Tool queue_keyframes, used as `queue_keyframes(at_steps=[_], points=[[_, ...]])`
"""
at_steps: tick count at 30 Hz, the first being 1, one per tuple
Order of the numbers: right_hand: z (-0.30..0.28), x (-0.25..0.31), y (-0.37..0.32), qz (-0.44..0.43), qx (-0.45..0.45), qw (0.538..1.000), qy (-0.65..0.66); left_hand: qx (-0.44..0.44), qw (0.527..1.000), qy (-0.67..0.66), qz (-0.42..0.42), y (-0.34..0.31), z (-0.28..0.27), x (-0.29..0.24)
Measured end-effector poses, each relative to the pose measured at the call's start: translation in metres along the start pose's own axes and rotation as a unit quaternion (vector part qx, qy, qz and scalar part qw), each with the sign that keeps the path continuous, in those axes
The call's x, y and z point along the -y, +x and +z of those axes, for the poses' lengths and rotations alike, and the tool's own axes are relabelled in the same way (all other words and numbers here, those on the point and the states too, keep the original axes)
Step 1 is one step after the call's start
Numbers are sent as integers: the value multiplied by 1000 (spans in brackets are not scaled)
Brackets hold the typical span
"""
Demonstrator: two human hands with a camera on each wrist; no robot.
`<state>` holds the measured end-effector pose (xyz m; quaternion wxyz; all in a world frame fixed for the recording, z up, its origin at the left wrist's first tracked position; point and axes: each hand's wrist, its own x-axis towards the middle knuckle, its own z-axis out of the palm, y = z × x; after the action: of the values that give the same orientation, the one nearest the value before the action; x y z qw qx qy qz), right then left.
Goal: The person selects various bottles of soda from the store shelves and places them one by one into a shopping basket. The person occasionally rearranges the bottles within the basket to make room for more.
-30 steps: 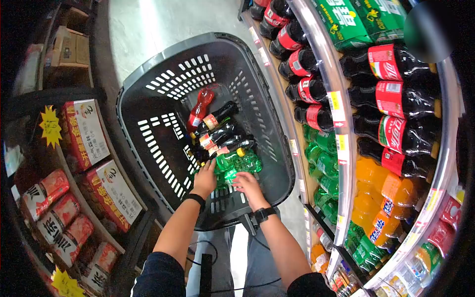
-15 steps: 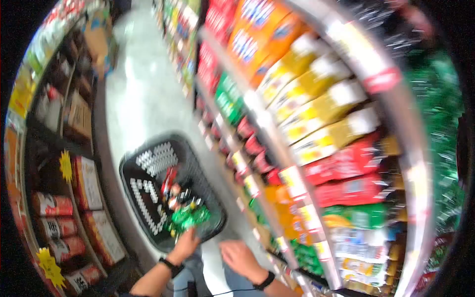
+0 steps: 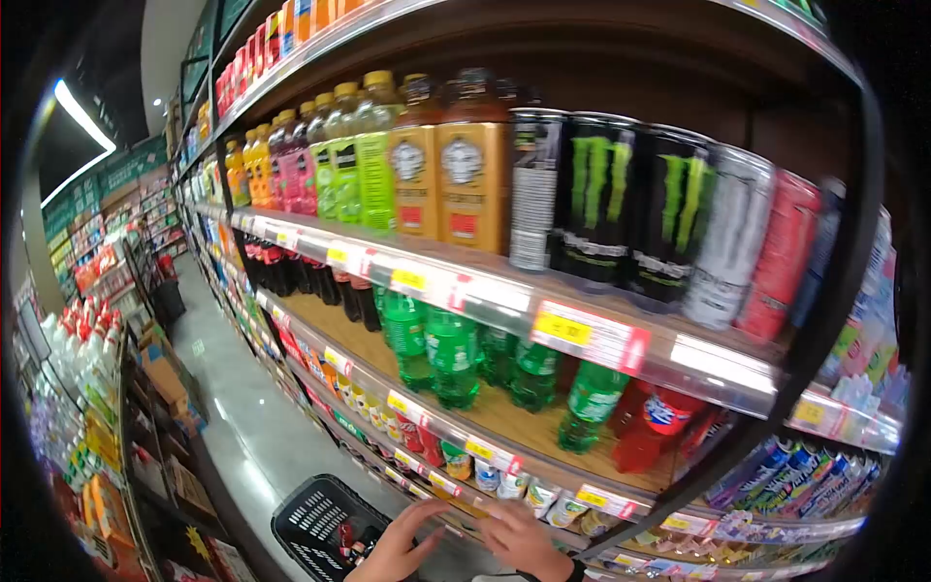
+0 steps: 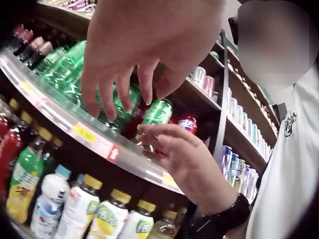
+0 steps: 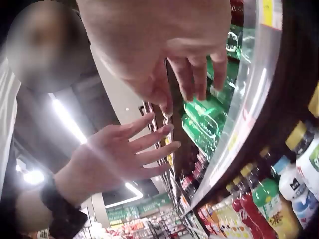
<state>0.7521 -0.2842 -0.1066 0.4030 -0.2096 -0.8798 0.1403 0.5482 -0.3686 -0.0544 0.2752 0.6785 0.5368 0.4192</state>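
Head view: the drinks shelf rack (image 3: 718,367) fills the frame from 9 to 4 o'clock, with the aisle floor at 8 o'clock. The black basket (image 3: 308,519) sits on the floor at 7 o'clock, with a few bottles (image 3: 347,543) lying in it. A row of green bottles (image 3: 454,351) stands on the middle shelf near frame centre, at about 12 o'clock from the hands. The left hand (image 3: 398,553) and right hand (image 3: 519,538) are at 6 o'clock, side by side and apart, level with the lower shelf edges. Both are empty, fingers spread loosely, touching nothing. The wrist views agree: the left hand (image 4: 149,40) hangs in front of a green bottle (image 4: 158,112), no contact. Judgement: the step in hand is a reach between basket and shelf, with no bottle gripped yet. The next move calls for raising a hand toward 12 o'clock and closing the fingers round one bottle's body without knocking its neighbours.
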Motion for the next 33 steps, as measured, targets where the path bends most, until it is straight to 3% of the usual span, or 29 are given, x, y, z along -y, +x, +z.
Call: queue_keyframes(at_steps=[3,5,7,10,14,18,24,27,31,33], points=[[-41,7,-4,78,-120,990,10,90,983,46,155,44,20,-14],[-65,8,-1,126,-190,973,33,73,987,4,140,74,37,-42],[-80,4,9,170,-242,953,65,71,982,-9,175,111,50,-62],[-95,-4,22,172,-270,947,-8,44,986,-113,119,148,82,-57],[-97,-20,26,166,-244,955,15,2,983,-175,49,169,105,-61],[-96,-37,37,152,-225,962,30,-31,982,-144,115,192,112,-55],[-93,-41,45,130,-224,964,59,-67,977,-191,62,191,104,-67],[-96,-36,55,98,-190,976,-41,-128,949,-279,72,187,105,-56],[-91,-20,60,56,-181,981,-37,-111,937,-326,-55,155,85,-65],[-85,-11,57,37,-172,984,-11,-78,940,-327,-50,136,69,-70]])
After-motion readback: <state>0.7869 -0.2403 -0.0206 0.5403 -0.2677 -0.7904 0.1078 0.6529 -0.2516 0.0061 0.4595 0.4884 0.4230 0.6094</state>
